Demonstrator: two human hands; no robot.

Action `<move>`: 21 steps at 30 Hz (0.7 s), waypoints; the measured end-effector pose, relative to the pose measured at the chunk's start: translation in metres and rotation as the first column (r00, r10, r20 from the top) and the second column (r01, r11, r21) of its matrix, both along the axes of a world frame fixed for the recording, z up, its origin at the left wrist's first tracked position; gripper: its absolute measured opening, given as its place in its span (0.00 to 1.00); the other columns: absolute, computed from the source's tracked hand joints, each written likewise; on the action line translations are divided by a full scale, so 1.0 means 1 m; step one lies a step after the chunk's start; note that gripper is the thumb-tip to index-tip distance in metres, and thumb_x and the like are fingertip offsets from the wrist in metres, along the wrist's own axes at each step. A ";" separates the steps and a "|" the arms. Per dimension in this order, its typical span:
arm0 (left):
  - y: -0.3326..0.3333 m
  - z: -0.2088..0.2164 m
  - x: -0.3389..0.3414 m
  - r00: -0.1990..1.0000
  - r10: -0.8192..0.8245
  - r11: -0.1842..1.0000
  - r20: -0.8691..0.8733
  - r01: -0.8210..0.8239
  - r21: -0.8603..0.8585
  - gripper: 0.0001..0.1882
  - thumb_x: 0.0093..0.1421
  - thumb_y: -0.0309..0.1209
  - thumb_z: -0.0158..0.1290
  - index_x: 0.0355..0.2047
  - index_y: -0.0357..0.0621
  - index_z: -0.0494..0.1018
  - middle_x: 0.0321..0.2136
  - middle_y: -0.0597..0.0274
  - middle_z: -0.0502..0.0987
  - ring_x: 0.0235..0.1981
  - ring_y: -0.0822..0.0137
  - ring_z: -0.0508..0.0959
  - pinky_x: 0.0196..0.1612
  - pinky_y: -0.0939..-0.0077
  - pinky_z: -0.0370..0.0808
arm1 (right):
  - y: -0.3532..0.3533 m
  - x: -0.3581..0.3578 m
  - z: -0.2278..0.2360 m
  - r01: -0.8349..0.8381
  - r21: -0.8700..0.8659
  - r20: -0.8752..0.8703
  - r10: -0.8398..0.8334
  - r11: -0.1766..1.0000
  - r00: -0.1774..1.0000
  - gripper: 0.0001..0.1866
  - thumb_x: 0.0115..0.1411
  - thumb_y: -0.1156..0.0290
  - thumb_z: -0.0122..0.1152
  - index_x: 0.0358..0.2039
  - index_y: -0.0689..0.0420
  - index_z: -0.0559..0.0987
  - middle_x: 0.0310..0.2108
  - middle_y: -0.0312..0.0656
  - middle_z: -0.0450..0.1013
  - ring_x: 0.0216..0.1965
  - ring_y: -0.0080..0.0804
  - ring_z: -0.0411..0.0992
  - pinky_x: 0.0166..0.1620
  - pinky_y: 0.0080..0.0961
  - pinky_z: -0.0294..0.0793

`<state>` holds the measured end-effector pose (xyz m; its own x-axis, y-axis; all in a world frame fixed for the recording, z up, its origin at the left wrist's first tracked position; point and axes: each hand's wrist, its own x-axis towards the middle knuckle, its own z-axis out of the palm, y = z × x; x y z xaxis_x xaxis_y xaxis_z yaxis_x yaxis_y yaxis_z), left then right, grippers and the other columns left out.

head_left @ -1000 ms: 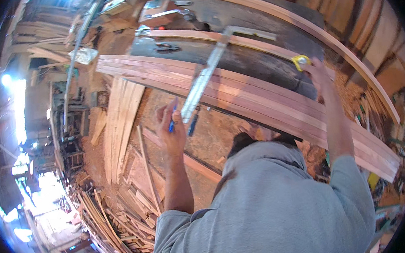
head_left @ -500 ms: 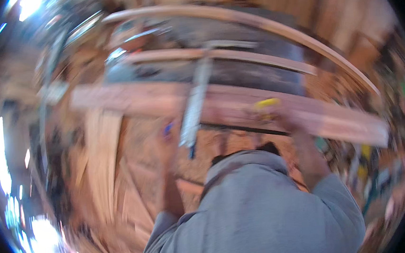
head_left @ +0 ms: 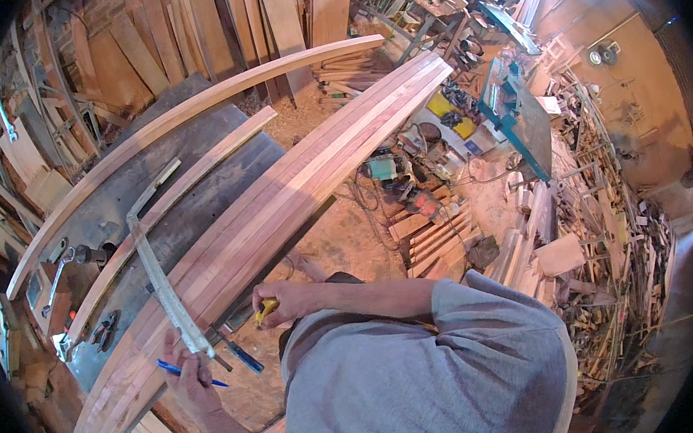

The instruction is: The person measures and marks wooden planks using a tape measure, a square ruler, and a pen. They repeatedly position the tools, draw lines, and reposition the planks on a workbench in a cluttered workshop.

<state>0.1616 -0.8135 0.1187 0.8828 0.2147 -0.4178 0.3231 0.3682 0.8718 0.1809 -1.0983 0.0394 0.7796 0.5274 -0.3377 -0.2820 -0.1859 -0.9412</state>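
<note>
My left hand [head_left: 194, 385] is closed on a blue pen [head_left: 220, 383], held beside the near edge of the long wooden boards [head_left: 295, 184]. Close by its fingertips is the lower end of a metal bar clamp [head_left: 165, 289], which lies across the boards and has a blue handle [head_left: 246, 357]. My right hand [head_left: 290, 301] grips a small yellow tool [head_left: 265, 312], whose kind I cannot make out, just off the boards' near edge. Beyond the boards, a shorter wooden strip [head_left: 196, 165] and a long curved strip [head_left: 214, 90] rest on the dark worktable [head_left: 230, 128].
Power tools with cables [head_left: 387, 167] sit on the sawdust-covered floor to the right, by stacked wood pieces [head_left: 438, 238]. A teal machine [head_left: 515, 134] stands farther off. Planks [head_left: 162, 40] lean at the back, and a wrench [head_left: 60, 276] lies at the table's left end.
The view has swung round and sharpened. My right hand has drawn the yellow tool back from over the boards toward my body. My left hand still has the blue pen, near the clamp's end.
</note>
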 end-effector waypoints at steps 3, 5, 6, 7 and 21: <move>0.055 -0.001 0.006 0.999 0.042 0.991 0.031 -0.045 0.123 0.31 0.61 0.17 0.52 0.66 0.37 0.66 0.28 0.71 0.73 0.16 0.84 0.61 0.16 0.89 0.54 | 0.000 0.001 0.018 -0.012 -0.069 0.005 0.013 0.998 1.000 0.20 0.58 0.65 0.74 0.46 0.56 0.75 0.36 0.39 0.74 0.40 0.29 0.73 0.44 0.30 0.73; 0.116 -0.006 0.009 1.000 -0.019 0.974 -0.016 0.022 0.227 0.29 0.62 0.18 0.52 0.65 0.37 0.68 0.31 0.68 0.75 0.20 0.82 0.66 0.21 0.88 0.61 | -0.002 0.001 0.024 -0.038 -0.097 0.043 0.043 0.995 0.998 0.20 0.57 0.65 0.73 0.44 0.57 0.74 0.37 0.43 0.75 0.41 0.33 0.74 0.43 0.33 0.74; 0.147 -0.012 0.009 0.998 -0.048 0.960 -0.044 0.058 0.275 0.27 0.63 0.19 0.53 0.64 0.37 0.69 0.33 0.67 0.76 0.22 0.81 0.69 0.24 0.88 0.65 | -0.003 0.002 0.022 -0.050 -0.123 0.097 0.062 0.991 0.993 0.20 0.56 0.66 0.73 0.44 0.58 0.74 0.36 0.45 0.75 0.41 0.35 0.75 0.42 0.34 0.74; 0.178 -0.030 0.004 0.994 0.102 0.878 0.042 -0.110 0.467 0.24 0.65 0.23 0.54 0.62 0.37 0.71 0.35 0.65 0.78 0.28 0.78 0.73 0.30 0.86 0.68 | -0.005 0.003 0.022 -0.065 -0.151 0.154 0.088 0.986 0.984 0.20 0.56 0.66 0.72 0.43 0.58 0.74 0.36 0.46 0.75 0.41 0.37 0.75 0.42 0.36 0.74; -0.247 -0.063 -0.041 0.919 -0.298 0.950 -0.257 0.312 0.017 0.17 0.66 0.29 0.58 0.54 0.40 0.78 0.42 0.60 0.82 0.38 0.69 0.81 0.39 0.78 0.78 | -0.177 0.021 0.002 -0.199 -0.170 0.561 0.261 0.965 0.785 0.15 0.58 0.68 0.69 0.43 0.61 0.79 0.39 0.50 0.72 0.46 0.47 0.72 0.51 0.39 0.72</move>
<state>0.1211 -1.0605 0.0559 0.7789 -0.0190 -0.6268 0.6203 0.1700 0.7657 0.2023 -1.2752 0.0417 0.7054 0.7049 0.0743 0.3670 -0.2736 -0.8890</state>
